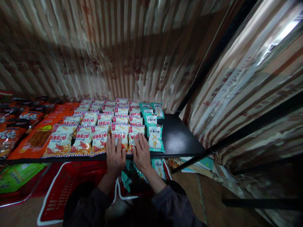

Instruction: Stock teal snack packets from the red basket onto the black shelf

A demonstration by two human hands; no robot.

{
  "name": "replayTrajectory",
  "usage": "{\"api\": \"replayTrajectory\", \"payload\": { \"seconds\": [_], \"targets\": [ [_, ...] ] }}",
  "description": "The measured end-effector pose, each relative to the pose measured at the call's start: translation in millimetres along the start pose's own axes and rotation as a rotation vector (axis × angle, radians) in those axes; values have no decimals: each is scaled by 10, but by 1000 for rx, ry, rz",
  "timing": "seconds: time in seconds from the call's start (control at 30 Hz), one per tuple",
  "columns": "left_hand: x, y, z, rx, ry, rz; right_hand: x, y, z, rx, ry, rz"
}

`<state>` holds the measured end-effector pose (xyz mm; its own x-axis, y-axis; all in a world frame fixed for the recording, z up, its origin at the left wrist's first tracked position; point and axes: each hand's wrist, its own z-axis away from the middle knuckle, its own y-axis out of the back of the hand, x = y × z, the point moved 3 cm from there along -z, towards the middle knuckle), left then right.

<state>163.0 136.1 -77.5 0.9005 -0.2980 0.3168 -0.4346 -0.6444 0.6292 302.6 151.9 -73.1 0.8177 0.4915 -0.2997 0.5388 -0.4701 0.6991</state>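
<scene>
Head view: the left hand point(115, 160) is open, palm down, its fingers nearly straight and close together, with the fingertips lying on the lower front of a white snack packet point(119, 128). The right hand point(142, 157) is open too, palm down, its fingers reaching forward and slightly to the left over the neighboring white packet point(136, 129), the thumb at that packet's lower part. Neither hand is closed around anything, and the two thumbs are near each other. Both packets are in the front row on a black shelf point(181, 135), at its near edge, toward the right end of the white packets. Their printed faces are turned up toward the camera, top seams pointing to the striped sheet point(113, 47) behind and bottoms toward the person; the long axis of each runs front to back, across the shelf's length. More white packets stand in rows behind and to the left, all facing the same way. Just right of them are teal packets point(155, 138), and left of them, orange bags point(35, 140). Below the shelf are a red basket point(71, 179) with a white rim, a green bag point(19, 176), and more teal packets under the hands.
</scene>
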Motion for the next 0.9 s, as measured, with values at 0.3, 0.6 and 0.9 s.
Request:
{"api": "replayTrajectory", "payload": {
  "seconds": [0.3,0.6,0.9],
  "targets": [
    [-7,-26,45,-14,-57,-53,-33,15,-13,-71,-8,42],
    [31,16,67,-21,-120,-10,-88,48,-1,-108,-6,80],
    [92,-19,22,-38,-101,-44,-117,-4,-40,-141,9,46]
  ]
}}
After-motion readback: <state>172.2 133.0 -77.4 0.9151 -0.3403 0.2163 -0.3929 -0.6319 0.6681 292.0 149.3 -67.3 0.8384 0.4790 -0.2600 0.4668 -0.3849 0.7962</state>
